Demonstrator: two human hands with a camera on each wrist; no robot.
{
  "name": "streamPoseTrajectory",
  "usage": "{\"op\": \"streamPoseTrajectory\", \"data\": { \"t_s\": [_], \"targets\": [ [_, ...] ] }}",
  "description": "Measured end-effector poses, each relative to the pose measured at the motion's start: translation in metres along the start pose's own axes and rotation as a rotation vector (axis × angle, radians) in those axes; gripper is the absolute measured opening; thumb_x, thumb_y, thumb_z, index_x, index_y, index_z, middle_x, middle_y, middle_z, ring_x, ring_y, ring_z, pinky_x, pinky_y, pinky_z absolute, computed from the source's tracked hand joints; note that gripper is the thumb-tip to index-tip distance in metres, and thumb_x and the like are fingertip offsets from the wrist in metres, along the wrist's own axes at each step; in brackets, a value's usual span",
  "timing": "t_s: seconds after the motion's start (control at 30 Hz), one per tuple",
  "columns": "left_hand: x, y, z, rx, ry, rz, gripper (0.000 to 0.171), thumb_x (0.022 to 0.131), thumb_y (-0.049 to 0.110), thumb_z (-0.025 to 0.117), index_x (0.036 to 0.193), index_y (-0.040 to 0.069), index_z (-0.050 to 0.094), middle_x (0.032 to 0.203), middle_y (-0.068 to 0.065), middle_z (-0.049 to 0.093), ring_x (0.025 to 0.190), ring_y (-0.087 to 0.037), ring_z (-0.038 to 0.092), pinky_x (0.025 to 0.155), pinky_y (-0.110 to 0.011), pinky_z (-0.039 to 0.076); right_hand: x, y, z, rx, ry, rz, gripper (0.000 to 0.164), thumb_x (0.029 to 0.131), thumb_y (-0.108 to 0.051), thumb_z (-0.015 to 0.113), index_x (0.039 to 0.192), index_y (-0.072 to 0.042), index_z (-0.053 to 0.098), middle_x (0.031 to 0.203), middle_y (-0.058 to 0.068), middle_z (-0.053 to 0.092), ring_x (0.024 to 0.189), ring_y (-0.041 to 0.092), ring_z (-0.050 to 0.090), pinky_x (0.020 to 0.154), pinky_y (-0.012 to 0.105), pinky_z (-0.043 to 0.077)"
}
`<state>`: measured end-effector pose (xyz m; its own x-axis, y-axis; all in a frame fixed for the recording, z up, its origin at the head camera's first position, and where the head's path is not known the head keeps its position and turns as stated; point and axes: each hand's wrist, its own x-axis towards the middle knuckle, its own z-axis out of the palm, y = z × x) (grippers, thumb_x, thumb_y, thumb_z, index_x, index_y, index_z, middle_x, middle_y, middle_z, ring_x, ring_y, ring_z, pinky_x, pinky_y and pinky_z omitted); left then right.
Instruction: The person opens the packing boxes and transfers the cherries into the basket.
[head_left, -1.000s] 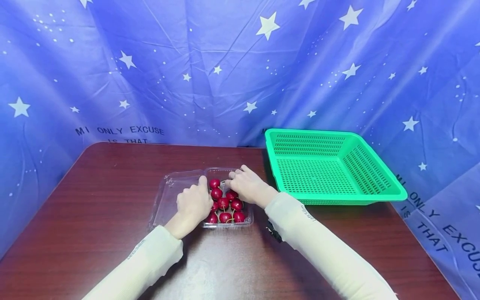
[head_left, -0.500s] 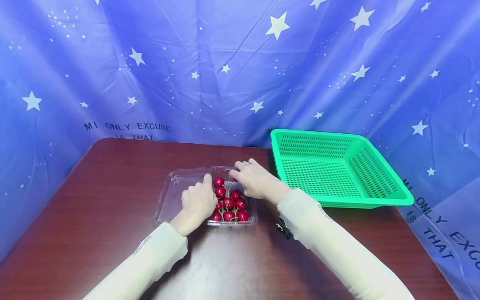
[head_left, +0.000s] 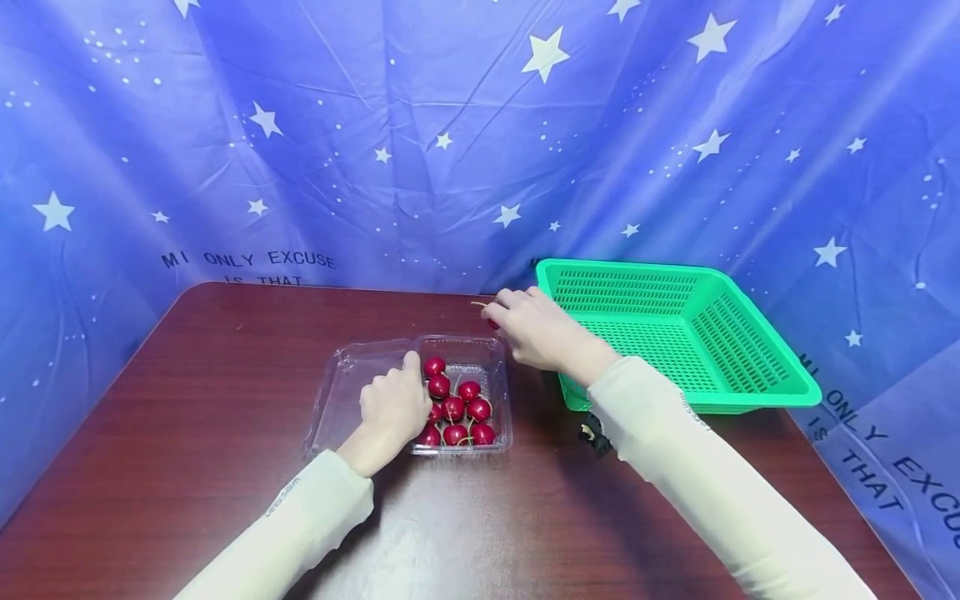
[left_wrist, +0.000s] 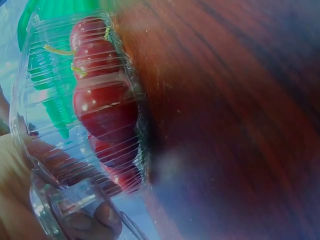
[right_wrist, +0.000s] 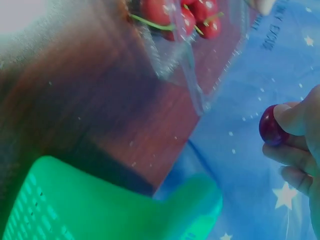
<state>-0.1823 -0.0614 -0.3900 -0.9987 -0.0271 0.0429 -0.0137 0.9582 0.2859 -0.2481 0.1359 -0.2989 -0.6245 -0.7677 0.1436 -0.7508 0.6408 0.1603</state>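
A clear plastic clamshell box lies with its lid folded out to the left. Several red cherries with stems fill the front and left of the box. My left hand grips the inner wall where lid and box meet; in the left wrist view the fingers show through the plastic. Beyond the box's back right corner my right hand is raised, pinching one dark red cherry between thumb and fingertips. That cherry's stem points left in the head view, its body mostly hidden by the fingers.
A green perforated plastic basket stands at the back right of the brown wooden table, just beyond my right hand. Behind the table hangs a blue cloth with white stars.
My right hand has lifted a cherry out of the box's back right and moved up and right toward the basket. The left hand keeps its grip on the box.
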Motion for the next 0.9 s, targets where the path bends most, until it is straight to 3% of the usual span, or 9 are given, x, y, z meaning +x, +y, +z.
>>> {"op": "streamPoseTrajectory", "data": {
  "t_s": [0.23, 0.47, 0.67, 0.9],
  "targets": [
    [0.001, -0.001, -0.001, 0.017, -0.012, -0.003, 0.024, 0.089, 0.023, 0.056, 0.1, 0.004, 0.046, 0.081, -0.025, 0.071, 0.073, -0.044, 0.068, 0.056, -0.052, 0.054, -0.004, 0.014, -0.014, 0.05, 0.024, 0.054, 0.025, 0.085, 0.001, 0.063, 0.11, -0.001, 0.065, 0.095, 0.016, 0.065, 0.081, 0.031, 0.061, 0.074, 0.044, 0.054],
    [0.001, 0.0, 0.0, 0.011, -0.019, 0.003, 0.022, 0.089, 0.022, 0.055, 0.099, 0.004, 0.046, 0.081, -0.026, 0.071, 0.072, -0.044, 0.068, 0.055, -0.053, 0.054, -0.012, 0.037, -0.023, 0.092, 0.015, 0.172, 0.027, 0.089, -0.001, 0.06, 0.116, -0.001, 0.063, 0.101, 0.018, 0.065, 0.085, 0.031, 0.063, 0.075, 0.046, 0.056],
    [0.001, 0.0, 0.0, 0.015, -0.027, -0.003, 0.023, 0.09, 0.023, 0.055, 0.099, 0.004, 0.046, 0.081, -0.025, 0.071, 0.072, -0.043, 0.068, 0.056, -0.053, 0.054, -0.025, 0.059, -0.024, 0.079, -0.042, 0.284, 0.03, 0.087, 0.0, 0.06, 0.117, -0.001, 0.061, 0.103, 0.019, 0.063, 0.084, 0.033, 0.061, 0.074, 0.049, 0.055],
    [0.0, 0.001, -0.001, 0.015, -0.042, -0.007, 0.024, 0.09, 0.023, 0.055, 0.101, 0.004, 0.046, 0.083, -0.026, 0.071, 0.074, -0.043, 0.068, 0.056, -0.053, 0.054, -0.042, 0.078, -0.019, 0.062, -0.11, 0.347, 0.032, 0.087, 0.001, 0.059, 0.119, 0.002, 0.059, 0.106, 0.021, 0.062, 0.087, 0.035, 0.06, 0.077, 0.05, 0.053]
  ]
}}
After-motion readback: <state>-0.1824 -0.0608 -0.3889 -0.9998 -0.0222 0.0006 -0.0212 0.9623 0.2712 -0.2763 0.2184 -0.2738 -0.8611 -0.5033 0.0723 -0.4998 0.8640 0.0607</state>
